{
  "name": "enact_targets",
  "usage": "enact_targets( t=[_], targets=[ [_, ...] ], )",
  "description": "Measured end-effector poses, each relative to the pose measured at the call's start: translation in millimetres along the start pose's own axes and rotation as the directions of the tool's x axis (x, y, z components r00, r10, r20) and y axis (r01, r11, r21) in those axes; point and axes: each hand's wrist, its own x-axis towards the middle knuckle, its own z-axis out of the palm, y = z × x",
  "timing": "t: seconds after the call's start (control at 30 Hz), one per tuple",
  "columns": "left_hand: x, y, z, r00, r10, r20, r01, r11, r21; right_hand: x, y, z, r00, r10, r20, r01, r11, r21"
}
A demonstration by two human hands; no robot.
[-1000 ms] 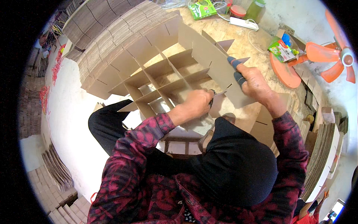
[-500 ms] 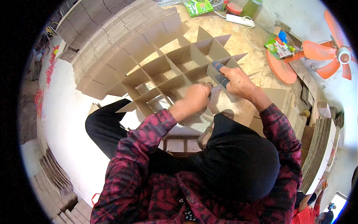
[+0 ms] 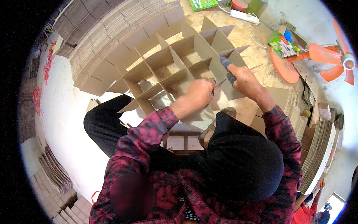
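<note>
A cardboard divider grid [image 3: 168,81], its strips crossed into open square cells, stands on a pale wooden work surface [image 3: 249,42] in front of me. My left hand [image 3: 197,93] is closed at the grid's near side, its fingers curled around a cardboard strip there. At the right end, my right hand [image 3: 247,83] pinches a cardboard panel [image 3: 232,90] between fingers wearing dark finger covers. Part of each grip is hidden by the hands themselves.
Tall stacks of slotted cardboard sheets [image 3: 106,46] stand at the far left. Beyond the grid lie a white power strip [image 3: 244,16] and a green box [image 3: 282,45], beside an orange fan [image 3: 328,59]. More cardboard [image 3: 317,156] stands at right; a person in red [image 3: 306,213] is behind it.
The view has shifted slightly, so the grid appears a little higher and further right. My left hand has turned a little at the near strip; the right hand keeps its pinch.
</note>
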Motion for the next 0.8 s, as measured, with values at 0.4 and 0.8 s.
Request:
enact_targets(
  t=[0.4,0.8],
  targets=[
    [-110,-12,-93,0.904,0.337,0.263,-0.307,0.94,-0.15,28,-6,-15,0.987,0.143,0.069,-0.131,0.979,-0.158],
    [-134,-76,-59,0.985,0.141,0.102,-0.172,0.866,0.47,43,-55,89,0.916,-0.337,-0.218,0.329,0.941,-0.075]
  ],
)
